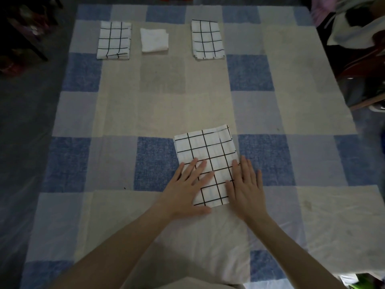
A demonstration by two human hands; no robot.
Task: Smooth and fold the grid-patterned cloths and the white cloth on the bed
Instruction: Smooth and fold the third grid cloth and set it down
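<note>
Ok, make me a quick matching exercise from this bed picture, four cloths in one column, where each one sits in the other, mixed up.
Things:
1. white cloth
2. near grid cloth
3. far left grid cloth
4. far right grid cloth

Places:
A. under both hands
B. far row, right end
C. far row, middle
D. far row, left end

Pairs: 1-C, 2-A, 3-D, 4-B

Home bedrm: bed point(270, 113) w/ checked sheet, clothes pile point(354, 28).

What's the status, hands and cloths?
Both hands, left and right, flat on near grid cloth. Three folded cloths far side. Nothing in the way.
</note>
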